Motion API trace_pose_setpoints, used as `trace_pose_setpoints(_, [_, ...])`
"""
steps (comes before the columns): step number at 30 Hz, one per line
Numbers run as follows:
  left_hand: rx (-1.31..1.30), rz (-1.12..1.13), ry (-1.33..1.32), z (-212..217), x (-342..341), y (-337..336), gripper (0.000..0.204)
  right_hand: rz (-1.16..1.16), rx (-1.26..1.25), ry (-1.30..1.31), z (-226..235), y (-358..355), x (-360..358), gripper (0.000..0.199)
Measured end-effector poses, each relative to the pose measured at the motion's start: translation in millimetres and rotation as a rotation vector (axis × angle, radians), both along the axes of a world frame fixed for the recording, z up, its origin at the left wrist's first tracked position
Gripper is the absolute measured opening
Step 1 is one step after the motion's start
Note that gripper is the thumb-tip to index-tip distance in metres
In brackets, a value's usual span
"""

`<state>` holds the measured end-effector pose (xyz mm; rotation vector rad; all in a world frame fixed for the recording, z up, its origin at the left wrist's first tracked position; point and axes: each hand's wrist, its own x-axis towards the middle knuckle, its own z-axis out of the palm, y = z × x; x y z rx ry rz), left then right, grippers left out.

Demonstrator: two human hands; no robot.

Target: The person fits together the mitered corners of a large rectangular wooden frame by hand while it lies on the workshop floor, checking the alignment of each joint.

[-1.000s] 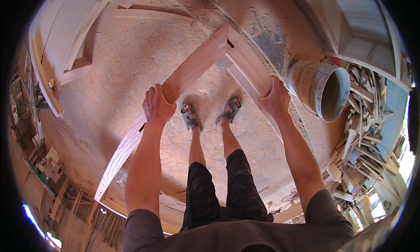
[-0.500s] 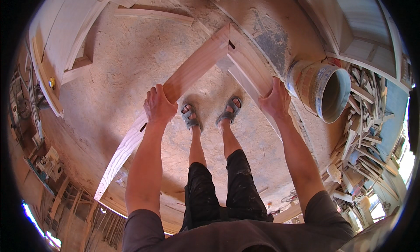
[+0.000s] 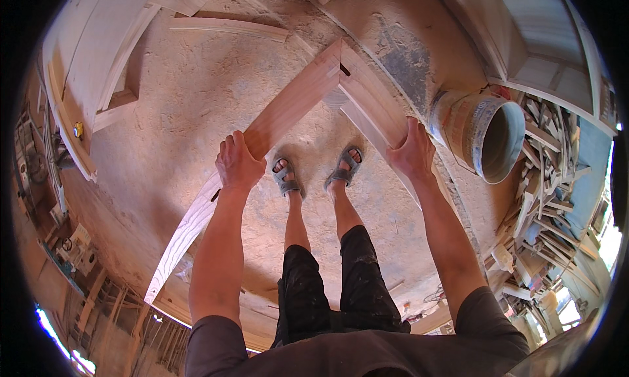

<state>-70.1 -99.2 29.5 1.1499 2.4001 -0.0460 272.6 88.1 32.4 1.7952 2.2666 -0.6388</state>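
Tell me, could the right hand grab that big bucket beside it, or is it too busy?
Probably not right now. The right hand is wrapped around a wooden board, and the left hand holds the other board. The bucket lies close with nothing between, but the grip is full.

You have two hands up: the left hand (image 3: 237,164) on one board (image 3: 288,108), the right hand (image 3: 411,151) on a second board (image 3: 370,102); the two boards meet at a corner. Below you are two sandals (image 3: 287,178). One bucket (image 3: 481,134) lies on its side at your right. The wood scraps (image 3: 550,174) beyond it are too many to count.
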Motion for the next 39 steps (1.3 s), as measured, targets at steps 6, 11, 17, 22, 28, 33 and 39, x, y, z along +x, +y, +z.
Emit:
trace_pose_setpoints(6, [-0.002,0.003,0.0,1.6,1.8,2.1,0.052,-0.003,0.007,0.016,-0.4,0.1,1.3,0.071])
trace_pose_setpoints(11, [0.04,-0.015,0.01,-1.1,0.4,-0.6,0.052,0.004,-0.006,-0.001,-1.1,0.7,0.7,0.07])
trace_pose_setpoints(17, [0.039,-0.008,0.035,-2.7,3.2,-3.0,0.052,-0.012,0.023,-0.025,0.0,-2.5,-4.6,0.066])
trace_pose_setpoints(22, [0.001,-0.007,0.056,-3.1,5.3,-3.9,0.054,-0.016,0.036,-0.009,4.1,-5.8,-7.3,0.07])
trace_pose_setpoints(28, [0.032,-0.011,0.04,5.9,7.9,-0.9,0.056,0.06,0.145,0.058,11.3,-12.1,-3.6,0.095])
trace_pose_setpoints(33, [0.078,-0.034,-0.048,3.2,-2.1,-14.4,0.06,0.085,0.171,0.184,16.7,-31.5,-6.6,0.108])
trace_pose_setpoints(39, [-0.01,-0.03,-0.175,4.7,-10.3,-12.0,0.079,0.102,0.138,0.156,-6.0,-25.7,16.5,0.099])
